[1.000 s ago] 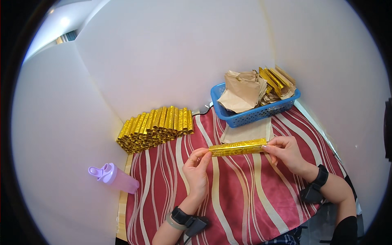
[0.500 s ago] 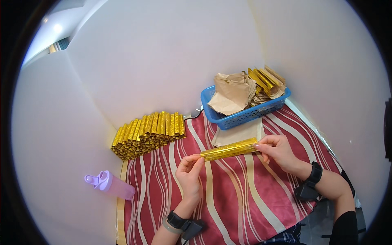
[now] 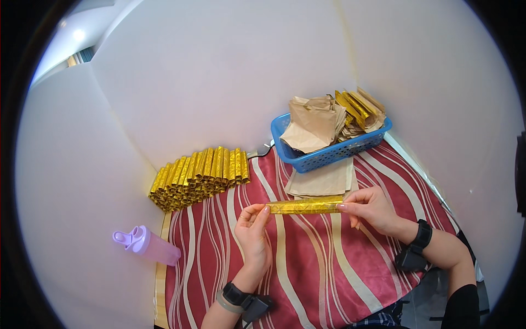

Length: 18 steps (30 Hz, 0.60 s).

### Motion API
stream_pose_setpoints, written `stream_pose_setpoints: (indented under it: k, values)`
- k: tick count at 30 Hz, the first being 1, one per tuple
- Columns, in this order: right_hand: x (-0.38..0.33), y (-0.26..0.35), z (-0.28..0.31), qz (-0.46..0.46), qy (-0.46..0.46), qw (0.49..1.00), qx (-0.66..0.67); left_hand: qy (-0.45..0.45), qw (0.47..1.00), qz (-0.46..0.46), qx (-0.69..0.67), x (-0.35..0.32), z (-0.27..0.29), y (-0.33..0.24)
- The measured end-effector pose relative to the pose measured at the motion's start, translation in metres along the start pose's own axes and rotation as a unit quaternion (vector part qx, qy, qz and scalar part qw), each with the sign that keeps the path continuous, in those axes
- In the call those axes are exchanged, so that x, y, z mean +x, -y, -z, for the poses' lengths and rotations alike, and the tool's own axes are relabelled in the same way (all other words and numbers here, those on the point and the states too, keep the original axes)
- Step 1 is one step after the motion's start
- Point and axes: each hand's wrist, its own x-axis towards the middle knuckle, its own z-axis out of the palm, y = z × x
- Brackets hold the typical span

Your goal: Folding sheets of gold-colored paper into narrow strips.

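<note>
A shiny gold foil paper tube (image 3: 304,206) stretches level between my hands above the striped cloth. My left hand (image 3: 253,233) pinches its left end between thumb and fingers. At the other end, my right hand (image 3: 372,208) grips the tube with thumb and forefinger. Just beyond it lie flat beige paper sheets (image 3: 323,181), partly under a blue basket (image 3: 312,160). That basket holds a heap of brown paper pieces (image 3: 312,123) and several folded gold strips (image 3: 352,109). To the left stands a stacked pile of similar gold tubes (image 3: 200,175).
A purple drinking bottle (image 3: 149,245) leans at the table's left edge. Red cloth with wavy cream stripes (image 3: 307,274) covers the table. Pale partition walls (image 3: 230,77) rise behind and on both sides. Each of my wrists wears a black strapped device.
The gold tube has turned from a slant, right end higher, to nearly level. My right hand has come slightly lower and left; both hands still hold the ends.
</note>
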Motion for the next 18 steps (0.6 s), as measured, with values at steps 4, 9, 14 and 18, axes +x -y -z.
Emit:
stream_pose_setpoints:
  k: [4,9,14,18]
  values:
    - [-0.001,-0.0006,-0.0018,0.005,0.006,1.0,0.0,-0.012,1.0,-0.02,0.002,0.0017,0.0009,0.0032]
    - [-0.0015,-0.0002,-0.0009,0.017,-0.002,1.0,0.002,-0.009,0.999,-0.036,0.025,0.0025,0.0028,0.0065]
    - [-0.0008,-0.003,0.0004,0.026,-0.003,1.0,-0.002,0.007,0.999,-0.047,0.015,0.0026,0.0037,0.0077]
    - [-0.0029,0.0013,-0.0019,0.027,-0.019,0.999,-0.01,0.013,0.999,-0.037,0.014,0.0016,0.0043,0.0087]
